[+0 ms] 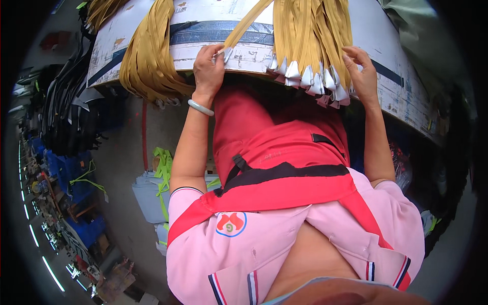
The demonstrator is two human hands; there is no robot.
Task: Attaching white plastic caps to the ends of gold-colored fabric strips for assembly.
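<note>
The left hand (pixel 208 68) lay at the near edge of the table (pixel 254 53), its fingers closed in a pinch on the white end of one tan zipper (pixel 244 25) that ran up and away across the tabletop. A pale bangle (pixel 201 107) sat on that wrist. The right hand (pixel 362 71) rested on the right side of a bundle (pixel 315 30) of the same tan zippers, fingers nearly straight and spread flat against it, grasping nothing that could be made out. The bundle hung over the table's edge, and its white ends (pixel 310 79) fanned out in a row between the two hands, closer to the right one. A second heap (pixel 150 56) of tan zippers draped over the table's left corner, well apart from the pinched zipper. The table's top was worn white with dark stripes. Below the hands a red apron (pixel 284 152) over a pink shirt (pixel 244 254) filled the middle of the view and hid the floor beneath the table. On the floor to the left sat grey stacks (pixel 147 195) tied with green tape (pixel 162 168), blue crates (pixel 71 173) further left, and black zippers (pixel 66 101) hanging from a rack.
</note>
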